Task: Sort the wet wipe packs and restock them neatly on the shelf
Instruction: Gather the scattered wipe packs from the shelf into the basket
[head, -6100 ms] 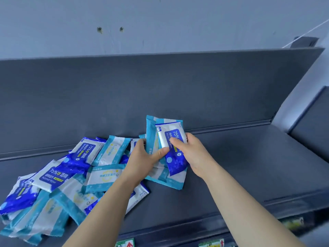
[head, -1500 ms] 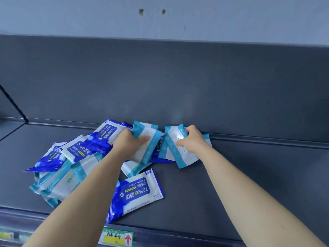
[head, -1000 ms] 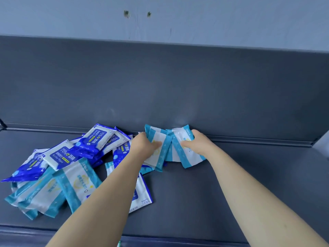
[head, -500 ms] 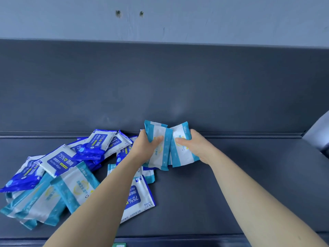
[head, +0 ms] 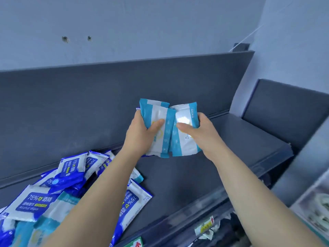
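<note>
The left hand and right hand each grip teal-and-white plastic wet wipe packs, edges touching, long axes upright, above the dark grey metal shelf. Its bare right end lies nearer the right hand; the mixed pile of blue and teal packs sits front-left.

Blue-grey wall, two holes, price label

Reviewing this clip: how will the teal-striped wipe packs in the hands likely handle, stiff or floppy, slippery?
Probably soft and pliable: the teal pack in the left hand looks puffy, with crinkled sealed edges. Likely slick: the second pack, in the right hand, shows bright glare on its film. Flat, so unlikely to roll; the pile lies slumped.
</note>
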{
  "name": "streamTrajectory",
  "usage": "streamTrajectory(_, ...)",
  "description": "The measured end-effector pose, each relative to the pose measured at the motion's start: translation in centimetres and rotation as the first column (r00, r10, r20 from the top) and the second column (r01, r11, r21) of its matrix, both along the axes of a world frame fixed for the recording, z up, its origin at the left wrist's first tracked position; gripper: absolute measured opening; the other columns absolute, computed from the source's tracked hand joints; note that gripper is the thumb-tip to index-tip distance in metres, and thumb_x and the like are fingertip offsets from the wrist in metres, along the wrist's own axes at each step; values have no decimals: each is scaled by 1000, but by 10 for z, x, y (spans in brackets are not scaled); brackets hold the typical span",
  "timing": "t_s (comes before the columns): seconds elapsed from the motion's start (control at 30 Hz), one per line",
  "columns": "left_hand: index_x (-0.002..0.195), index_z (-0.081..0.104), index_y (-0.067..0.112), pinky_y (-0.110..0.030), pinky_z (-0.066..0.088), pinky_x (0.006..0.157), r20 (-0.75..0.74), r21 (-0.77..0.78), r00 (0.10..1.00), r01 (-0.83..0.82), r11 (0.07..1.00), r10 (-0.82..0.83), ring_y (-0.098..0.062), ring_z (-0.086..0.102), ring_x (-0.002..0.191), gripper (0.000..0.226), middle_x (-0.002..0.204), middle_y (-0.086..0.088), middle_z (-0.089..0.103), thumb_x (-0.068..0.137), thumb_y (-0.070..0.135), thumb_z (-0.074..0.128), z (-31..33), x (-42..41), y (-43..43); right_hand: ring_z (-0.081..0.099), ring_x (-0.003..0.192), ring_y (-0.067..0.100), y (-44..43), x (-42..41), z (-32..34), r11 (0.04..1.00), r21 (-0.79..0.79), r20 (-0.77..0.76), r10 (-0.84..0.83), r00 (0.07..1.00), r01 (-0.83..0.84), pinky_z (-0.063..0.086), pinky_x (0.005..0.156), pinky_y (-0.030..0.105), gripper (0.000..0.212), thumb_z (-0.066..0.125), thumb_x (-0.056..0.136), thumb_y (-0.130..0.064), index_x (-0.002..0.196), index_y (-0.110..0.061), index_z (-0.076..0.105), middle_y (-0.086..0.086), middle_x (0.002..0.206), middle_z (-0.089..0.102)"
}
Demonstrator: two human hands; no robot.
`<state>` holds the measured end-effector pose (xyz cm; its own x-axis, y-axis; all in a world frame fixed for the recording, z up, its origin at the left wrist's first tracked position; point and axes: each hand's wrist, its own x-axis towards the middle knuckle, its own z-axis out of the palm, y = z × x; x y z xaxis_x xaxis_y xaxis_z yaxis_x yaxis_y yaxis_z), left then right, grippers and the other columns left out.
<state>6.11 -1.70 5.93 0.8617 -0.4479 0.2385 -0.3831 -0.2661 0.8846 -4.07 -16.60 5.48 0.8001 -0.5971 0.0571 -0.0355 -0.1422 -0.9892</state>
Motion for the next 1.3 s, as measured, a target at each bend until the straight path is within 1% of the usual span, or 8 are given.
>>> streamTrajectory(0.27, 111, 44, 30, -23, 46, 69, -127, -108, 888, 431, 896, -442, 2, 58, 87, 32, 97, 21, 58, 88, 41, 63, -22, -131, -31, 66, 90, 10, 28, -183, -10, 885, -64, -43, -463, 885, 460, 54, 72, 28, 40, 79, 76, -29, 107, -24, 53, -9, 101, 66)
streamTrajectory(0.5, 112, 41, 23, -25, 48, 65, -221, -85, 630, 748, 659, -744, -4, 59, 82, 33, 97, 11, 59, 90, 37, 62, -63, -290, -52, 69, 86, 23, 72, -370, -43, 665, -34, -234, -731, 641, 746, 57, 82, 45, 43, 72, 73, -45, 107, -24, 57, 2, 100, 70)
streamTrajectory(0.67, 115, 37, 26, -27, 48, 64, -334, -8, 410, 899, 438, -849, -6, 59, 80, 29, 98, 6, 58, 95, 41, 52, -90, -402, -55, 63, 76, 29, 108, -487, -64, 512, 61, -324, -802, 502, 857, 52, 71, 43, 26, 64, 83, -27, 103, -14, 54, 18, 94, 65)
streamTrajectory(0.8, 121, 37, 19, -31, 51, 71, -422, 14, 275, 955, 297, -864, -14, 60, 88, 38, 104, 1, 58, 95, 42, 52, -113, -492, -59, 67, 80, 34, 130, -574, -81, 358, 163, -343, -853, 393, 920, 56, 74, 45, 27, 61, 81, -15, 107, -9, 55, 21, 102, 68)
streamTrajectory(0.9, 118, 37, 16, -39, 55, 77, -505, 21, 208, 973, 229, -837, -19, 62, 90, 36, 104, -2, 57, 96, 41, 51, -130, -557, -65, 68, 88, 40, 135, -637, -100, 274, 179, -399, -857, 325, 945, 55, 78, 51, 34, 62, 78, -18, 110, -8, 54, 23, 103, 67)
streamTrajectory(1.07, 121, 30, 23, -49, 55, 84, -609, 74, 206, 976, 204, -766, -28, 64, 97, 35, 115, -8, 60, 97, 40, 48, -176, -644, -78, 68, 79, 34, 121, -725, -146, 256, 255, -452, -821, 348, 933, 57, 76, 47, 34, 61, 83, -11, 115, -5, 53, 20, 99, 69)
streamTrajectory(1.23, 143, 18, 23, -47, 48, 98, -672, 155, 305, 949, 274, -675, -27, 58, 111, 63, 131, -5, 53, 94, 34, 57, -232, -694, -79, 67, 74, 27, 105, -781, -207, 311, 368, -541, -695, 474, 876, 56, 64, 35, 29, 58, 87, -4, 116, -6, 53, 14, 96, 69)
streamTrajectory(1.3, 149, 9, 23, -37, 44, 101, -727, 174, 331, 937, 304, -602, -27, 52, 122, 79, 140, -4, 46, 91, 28, 62, -251, -705, -75, 68, 75, 26, 101, -794, -233, 313, 426, -570, -636, 520, 849, 56, 62, 33, 29, 58, 87, 0, 116, -6, 53, 14, 96, 69)
